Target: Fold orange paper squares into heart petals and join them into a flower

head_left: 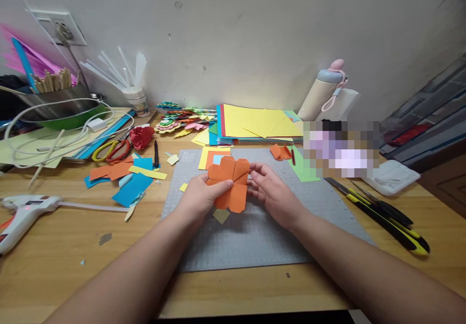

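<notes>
An orange paper flower point(238, 195), creased and with notched petal corners, is held up over the grey cutting mat point(273, 239). My left hand point(202, 193) grips its left side, thumb pressed flat on the front and fingers behind. At the right edge is my right hand point(274, 193), its fingers bent and thumb and forefinger closed at the petal's rim; some fingertips are partly hidden. Just below the flower, a small yellow paper square point(221, 216) lies on the mat. Behind the flower are yellow and orange paper pieces point(204, 158).
Left are a glue gun point(25, 212), scissors point(112, 150), a black pen point(156, 154) and blue paper scraps point(134, 188). Coloured sheets point(262, 120) and stacked paper flowers point(182, 120) lie at the back. Right are a utility knife point(386, 222), a white case point(393, 176) and a bottle point(320, 91).
</notes>
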Tool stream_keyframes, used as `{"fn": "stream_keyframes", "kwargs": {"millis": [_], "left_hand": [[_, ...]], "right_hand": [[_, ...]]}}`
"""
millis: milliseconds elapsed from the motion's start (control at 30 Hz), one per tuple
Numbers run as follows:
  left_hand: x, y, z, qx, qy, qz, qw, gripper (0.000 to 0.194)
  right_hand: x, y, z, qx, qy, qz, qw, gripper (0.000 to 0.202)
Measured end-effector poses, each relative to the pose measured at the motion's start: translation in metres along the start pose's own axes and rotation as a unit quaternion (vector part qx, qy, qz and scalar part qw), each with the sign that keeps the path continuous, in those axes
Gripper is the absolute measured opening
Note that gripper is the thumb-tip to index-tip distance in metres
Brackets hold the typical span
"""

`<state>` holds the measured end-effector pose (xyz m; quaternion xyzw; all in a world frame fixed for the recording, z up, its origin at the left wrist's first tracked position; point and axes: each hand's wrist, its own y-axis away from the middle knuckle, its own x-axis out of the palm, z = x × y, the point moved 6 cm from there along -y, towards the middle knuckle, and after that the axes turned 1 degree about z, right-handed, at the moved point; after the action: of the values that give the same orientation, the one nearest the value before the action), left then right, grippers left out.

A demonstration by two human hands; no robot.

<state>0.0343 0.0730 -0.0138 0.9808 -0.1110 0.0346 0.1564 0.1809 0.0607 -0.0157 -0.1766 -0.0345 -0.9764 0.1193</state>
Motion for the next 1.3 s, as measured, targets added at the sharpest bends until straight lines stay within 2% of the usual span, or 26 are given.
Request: {"fn": "stream_keyframes", "kwargs": {"millis": [133,333,467,700,867,967,1033,1067,1133,1200,1300], "left_hand": [[0.002,-0.001,0.004,-0.001,0.029,0.015,0.999,0.031],[0.006,-0.004,0.009,0.008,0.052,0.040,0.998,0.037],[0.005,-0.003,0.007,0.024,0.057,0.031,0.998,0.041],[0.006,-0.001,0.007,-0.002,0.028,0.038,0.999,0.029],[0.003,-0.001,0.006,0.011,-0.015,0.014,1.000,0.016],[0.002,0.000,0.005,0.018,-0.023,-0.001,1.000,0.016],[0.001,0.001,0.004,0.018,-0.013,-0.013,1.000,0.020],[0.000,0.001,0.004,0.017,-0.005,-0.019,1.000,0.023],[-0.002,0.000,0.004,0.016,0.012,-0.031,0.999,0.029],[-0.004,-0.002,0.003,0.016,0.027,-0.041,0.999,0.033],[-0.008,-0.004,0.004,0.019,0.044,-0.047,0.998,0.036]], "right_hand": [[0.002,-0.001,-0.005,0.021,0.025,0.024,0.999,0.022],[0.000,-0.001,-0.004,0.023,0.046,0.015,0.999,0.025],[-0.001,-0.002,-0.005,0.025,0.058,0.014,0.998,0.027],[-0.002,-0.003,-0.005,0.016,0.124,0.014,0.992,0.030],[-0.002,-0.001,-0.001,-0.020,0.230,0.010,0.973,0.031],[-0.009,-0.003,0.007,-0.055,0.323,0.002,0.945,0.033],[-0.023,-0.009,0.017,-0.089,0.388,-0.037,0.917,0.035],[-0.034,-0.013,0.025,-0.110,0.417,-0.077,0.899,0.036],[-0.062,-0.020,0.039,-0.139,0.476,-0.171,0.851,0.031],[-0.088,-0.028,0.047,-0.137,0.534,-0.249,0.796,0.029],[-0.116,-0.037,0.047,-0.105,0.606,-0.307,0.727,0.038]]}}
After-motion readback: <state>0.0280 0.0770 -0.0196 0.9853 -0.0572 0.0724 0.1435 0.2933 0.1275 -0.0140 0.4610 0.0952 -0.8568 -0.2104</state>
